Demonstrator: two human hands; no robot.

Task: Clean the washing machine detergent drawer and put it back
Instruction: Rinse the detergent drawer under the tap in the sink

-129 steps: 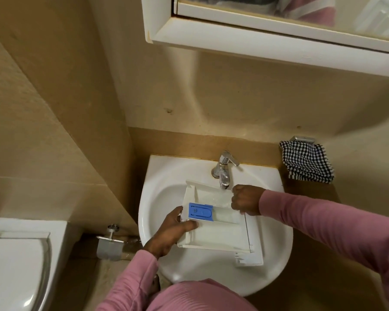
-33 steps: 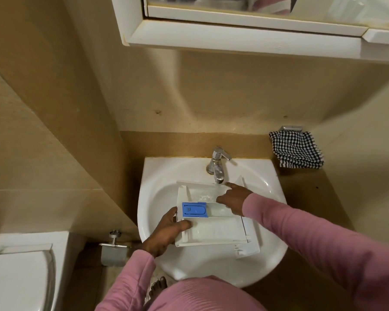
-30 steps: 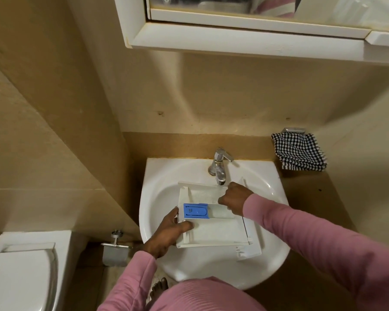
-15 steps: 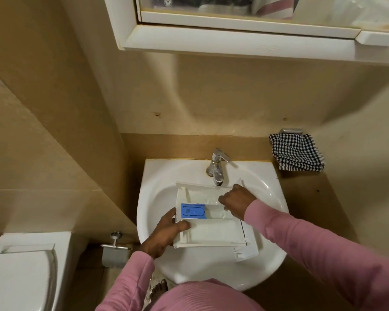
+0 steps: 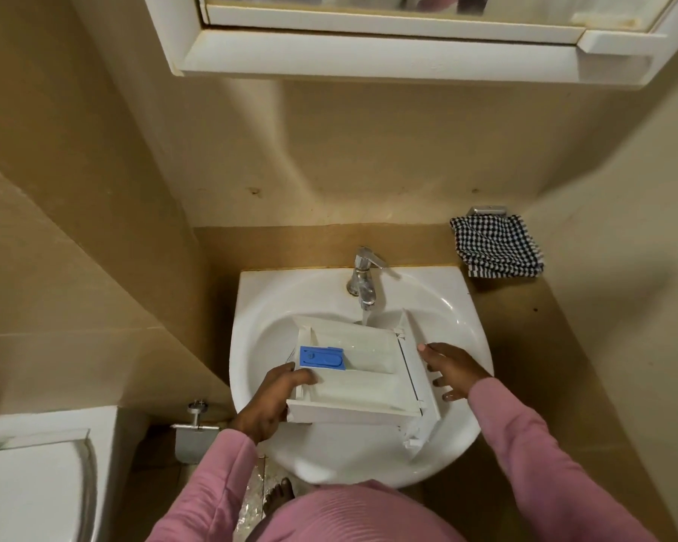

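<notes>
The white detergent drawer (image 5: pixel 363 379) with a blue insert (image 5: pixel 321 357) sits over the white sink (image 5: pixel 275 307), tilted with its near side raised. Water runs from the chrome tap (image 5: pixel 363 277) into its far end. My left hand (image 5: pixel 271 404) grips the drawer's near left corner, thumb over the rim. My right hand (image 5: pixel 451 369) is at the drawer's front panel on the right, fingers spread; whether it touches the panel is unclear.
A checked black and white cloth (image 5: pixel 496 246) hangs on the wall at the right. A white mirror cabinet (image 5: pixel 388 60) juts out overhead. A toilet (image 5: pixel 36 483) stands at lower left, with a metal paper holder (image 5: pixel 194 428) beside the sink.
My right hand has left the inside of the drawer and moved out to its right side, fingers spread. The drawer's near side has tipped up. My left hand keeps its grip.
</notes>
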